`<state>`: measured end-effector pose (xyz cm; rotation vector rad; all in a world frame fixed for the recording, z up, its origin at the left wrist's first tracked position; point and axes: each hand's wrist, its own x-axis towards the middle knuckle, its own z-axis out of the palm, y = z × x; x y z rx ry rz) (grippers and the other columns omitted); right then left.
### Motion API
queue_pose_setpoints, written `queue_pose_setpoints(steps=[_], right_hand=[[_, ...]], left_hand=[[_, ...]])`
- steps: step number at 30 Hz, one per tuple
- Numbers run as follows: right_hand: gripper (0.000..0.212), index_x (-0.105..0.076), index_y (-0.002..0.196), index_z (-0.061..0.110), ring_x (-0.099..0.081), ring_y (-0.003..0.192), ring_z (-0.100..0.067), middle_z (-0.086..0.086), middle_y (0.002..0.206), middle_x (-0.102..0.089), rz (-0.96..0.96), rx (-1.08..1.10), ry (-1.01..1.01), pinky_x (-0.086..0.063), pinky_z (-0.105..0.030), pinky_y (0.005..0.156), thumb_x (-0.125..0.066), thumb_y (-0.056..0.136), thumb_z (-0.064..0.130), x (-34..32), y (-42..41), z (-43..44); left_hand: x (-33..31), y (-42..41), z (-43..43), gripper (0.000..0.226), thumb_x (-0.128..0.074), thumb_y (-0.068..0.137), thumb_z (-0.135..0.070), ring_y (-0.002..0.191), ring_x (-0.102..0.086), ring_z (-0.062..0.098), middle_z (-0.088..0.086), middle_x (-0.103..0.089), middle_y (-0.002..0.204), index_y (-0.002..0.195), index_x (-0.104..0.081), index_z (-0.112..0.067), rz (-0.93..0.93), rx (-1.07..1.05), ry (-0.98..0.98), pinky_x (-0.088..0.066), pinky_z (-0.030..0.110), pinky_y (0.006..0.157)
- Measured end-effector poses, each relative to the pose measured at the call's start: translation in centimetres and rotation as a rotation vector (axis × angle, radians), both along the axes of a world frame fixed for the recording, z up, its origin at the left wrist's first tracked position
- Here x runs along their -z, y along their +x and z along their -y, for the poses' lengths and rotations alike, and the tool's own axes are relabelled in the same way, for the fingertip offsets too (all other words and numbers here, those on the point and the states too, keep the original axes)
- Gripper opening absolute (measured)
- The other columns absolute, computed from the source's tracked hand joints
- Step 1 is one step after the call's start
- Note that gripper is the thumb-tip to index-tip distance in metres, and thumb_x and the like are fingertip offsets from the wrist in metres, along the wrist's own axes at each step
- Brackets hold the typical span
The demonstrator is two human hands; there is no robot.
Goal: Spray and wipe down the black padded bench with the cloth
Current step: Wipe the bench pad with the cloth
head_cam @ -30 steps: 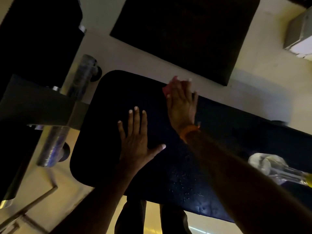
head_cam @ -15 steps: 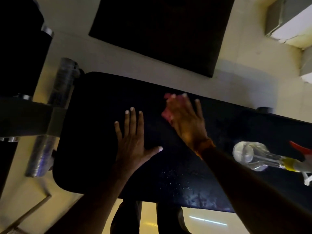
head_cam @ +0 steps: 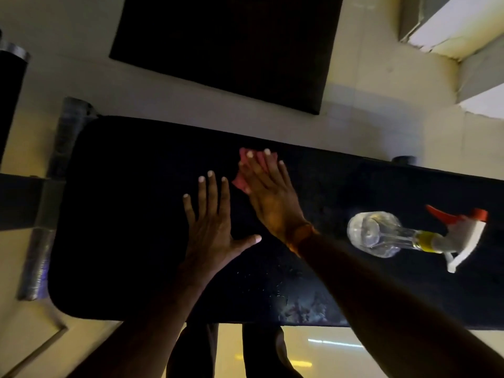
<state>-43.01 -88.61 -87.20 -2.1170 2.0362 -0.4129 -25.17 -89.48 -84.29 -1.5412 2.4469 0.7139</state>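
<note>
The black padded bench (head_cam: 122,214) runs across the view from left to right. My left hand (head_cam: 211,225) lies flat on its middle, fingers spread, holding nothing. Just to the right, my right hand (head_cam: 268,197) presses a pink cloth (head_cam: 241,181) flat against the pad near the far edge; most of the cloth is hidden under the palm. A clear spray bottle (head_cam: 381,236) with a red and white trigger head lies on its side on the right part of the bench. Wet droplets and smears show near the bench's front edge.
A black floor mat (head_cam: 231,47) lies beyond the bench on the pale floor. A metal frame with a silver roller (head_cam: 46,241) stands at the bench's left end. A white step or ledge (head_cam: 458,28) sits at top right. My legs show below the front edge.
My right hand has slid the cloth back and forth near the far edge of the pad. The view has shifted right, bringing the whole spray bottle into sight. My left hand stays planted.
</note>
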Motion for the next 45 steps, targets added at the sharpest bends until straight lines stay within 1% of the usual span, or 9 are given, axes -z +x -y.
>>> queue_pose_setpoints(steps=[2, 6, 11, 15, 20, 24, 29, 34, 45], right_hand=[[0.056, -0.035, 0.161, 0.021, -0.018, 0.159, -0.034, -0.002, 0.17, -0.028, -0.073, -0.035, -0.028, -0.024, -0.06, 0.125, -0.05, 0.107, 0.029, 0.2, -3.7, -1.0], [0.057, -0.02, 0.165, 0.023, 0.0, 0.161, -0.035, 0.001, 0.174, -0.013, 0.048, 0.472, 0.116, -0.008, -0.059, 0.129, -0.029, 0.111, 0.037, -0.3, -4.8, 0.6], [0.056, -0.031, 0.161, 0.021, -0.015, 0.159, -0.036, -0.004, 0.17, -0.028, -0.088, -0.035, -0.007, -0.023, -0.064, 0.125, -0.046, 0.108, 0.031, 0.0, -6.6, -1.6], [0.057, -0.018, 0.166, 0.025, 0.001, 0.161, -0.033, 0.002, 0.174, -0.012, 0.109, 0.58, 0.133, -0.007, -0.06, 0.129, -0.031, 0.111, 0.035, -0.7, -6.8, -0.2], [0.058, -0.028, 0.163, 0.02, -0.008, 0.161, -0.034, -0.004, 0.173, -0.018, -0.019, 0.165, 0.098, -0.019, -0.061, 0.127, -0.042, 0.108, 0.031, -0.1, -7.4, -4.9], [0.057, -0.019, 0.165, 0.022, 0.002, 0.161, -0.032, 0.0, 0.175, -0.01, 0.1, 0.627, 0.178, -0.01, -0.057, 0.129, -0.028, 0.111, 0.036, -0.2, -8.4, -2.7], [0.057, -0.026, 0.164, 0.017, -0.007, 0.161, -0.034, -0.007, 0.173, -0.017, 0.048, 0.34, 0.133, -0.016, -0.056, 0.129, -0.029, 0.11, 0.035, -0.2, -7.4, -6.5], [0.059, -0.017, 0.166, 0.017, 0.001, 0.16, -0.037, -0.004, 0.175, -0.007, 0.119, 0.667, 0.162, -0.01, -0.056, 0.13, -0.024, 0.111, 0.037, 0.3, -7.9, -2.7], [0.054, -0.028, 0.163, 0.01, -0.004, 0.16, -0.039, -0.012, 0.173, -0.018, 0.12, 0.602, 0.106, -0.016, -0.058, 0.128, -0.031, 0.113, 0.032, 0.2, -2.4, -11.6]], left_hand=[[-0.1, -0.6, -0.2, 0.14, -0.042, 0.065, -0.098, 0.157, 0.02, 0.03, 0.016, 0.018, 0.17, 0.163, 0.004, -0.01, -0.013, 0.013, 0.006, 0.007, 0.062, 0.122], [0.0, -2.1, -0.8, 0.134, -0.045, 0.069, -0.094, 0.158, 0.018, 0.027, 0.01, 0.018, 0.171, 0.164, 0.003, -0.012, -0.03, 0.117, 0.002, 0.003, 0.062, 0.124], [0.0, -3.6, -1.4, 0.134, -0.05, 0.071, -0.093, 0.157, 0.021, 0.029, 0.011, 0.021, 0.17, 0.164, 0.004, -0.012, -0.038, 0.104, 0.005, 0.004, 0.062, 0.125], [-0.2, -4.9, -2.0, 0.136, -0.051, 0.069, -0.094, 0.156, 0.023, 0.03, 0.013, 0.023, 0.169, 0.164, 0.006, -0.015, -0.016, 0.14, 0.03, 0.004, 0.065, 0.124], [-0.3, -6.5, -2.6, 0.139, -0.05, 0.067, -0.095, 0.155, 0.027, 0.03, 0.013, 0.029, 0.167, 0.163, 0.011, -0.016, 0.025, 0.132, 0.049, 0.006, 0.067, 0.122], [-0.1, -7.3, -3.1, 0.141, -0.049, 0.064, -0.095, 0.155, 0.027, 0.03, 0.011, 0.028, 0.168, 0.163, 0.012, -0.015, 0.034, 0.156, 0.034, 0.007, 0.069, 0.121], [0.2, -7.4, -3.3, 0.139, -0.039, 0.062, -0.098, 0.155, 0.026, 0.03, 0.012, 0.027, 0.168, 0.163, 0.011, -0.017, 0.057, 0.153, 0.033, 0.006, 0.069, 0.121], [0.0, -7.5, -3.4, 0.138, -0.045, 0.065, -0.096, 0.155, 0.026, 0.032, 0.013, 0.027, 0.168, 0.163, 0.012, -0.017, 0.062, 0.163, 0.023, 0.008, 0.067, 0.12], [0.4, -3.8, -4.8, 0.127, -0.045, 0.07, -0.093, 0.158, 0.013, 0.029, 0.011, 0.013, 0.172, 0.165, 0.001, -0.023, 0.014, 0.284, -0.014, 0.004, 0.06, 0.123]])
